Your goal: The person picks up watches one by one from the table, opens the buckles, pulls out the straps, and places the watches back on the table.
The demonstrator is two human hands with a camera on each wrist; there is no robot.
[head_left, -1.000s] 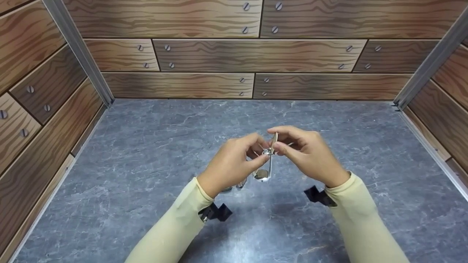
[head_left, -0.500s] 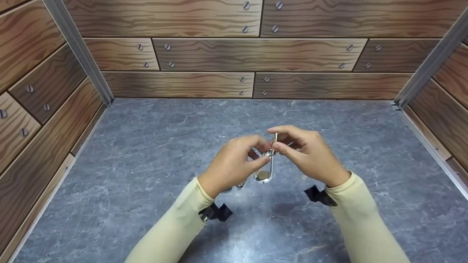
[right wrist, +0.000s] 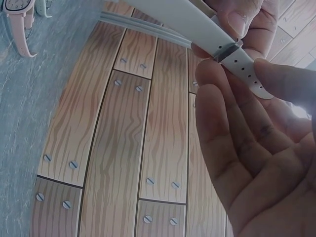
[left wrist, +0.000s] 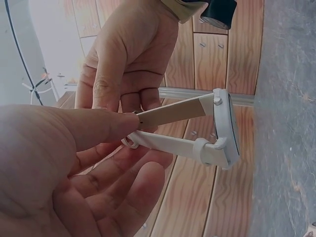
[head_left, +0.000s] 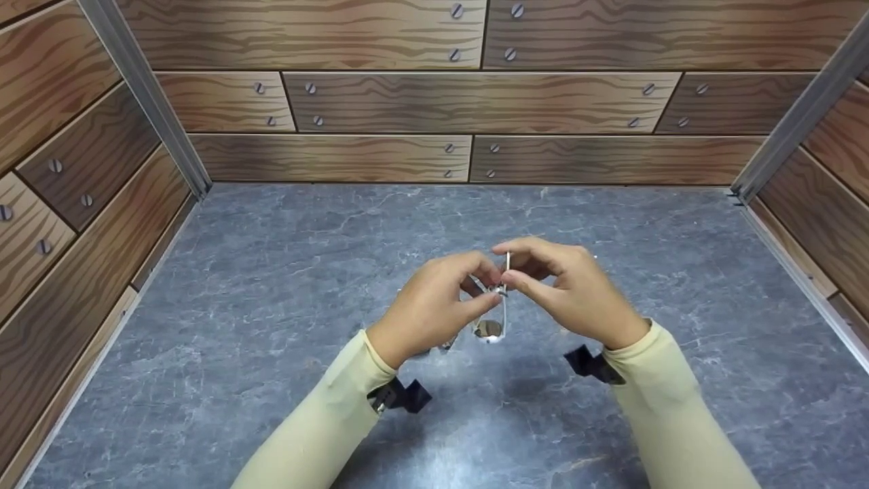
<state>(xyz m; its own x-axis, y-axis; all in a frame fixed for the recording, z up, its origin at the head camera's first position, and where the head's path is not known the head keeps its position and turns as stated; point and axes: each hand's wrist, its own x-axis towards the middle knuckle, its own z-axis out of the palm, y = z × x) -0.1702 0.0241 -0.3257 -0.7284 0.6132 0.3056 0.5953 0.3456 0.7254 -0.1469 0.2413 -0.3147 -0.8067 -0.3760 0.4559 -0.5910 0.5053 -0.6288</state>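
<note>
A white wristwatch [left wrist: 226, 129] hangs below my two hands, which meet over the middle of the table in the head view. Its strap is closed into a loop, and the strap's holed end [right wrist: 249, 76] runs through the metal buckle [right wrist: 228, 51]. My left hand [head_left: 441, 293] pinches the strap beside the buckle between thumb and fingers. With thumb and fingertips, my right hand [head_left: 569, 280] grips the free holed end, which points upward in the head view. The left hand's fingers partly cover the buckle there.
A pink watch [right wrist: 19, 22] lies on the table, with a pale green strap [right wrist: 43, 8] behind it. In the head view these are mostly hidden under my left hand. Wood-patterned panels [head_left: 380, 102] wall in the grey marbled table [head_left: 292, 244].
The strap's free end has shifted slightly left and down with my right fingers and now shows edge-on. The hanging watch case has swung a little lower. The left hand stays nearly still.
</note>
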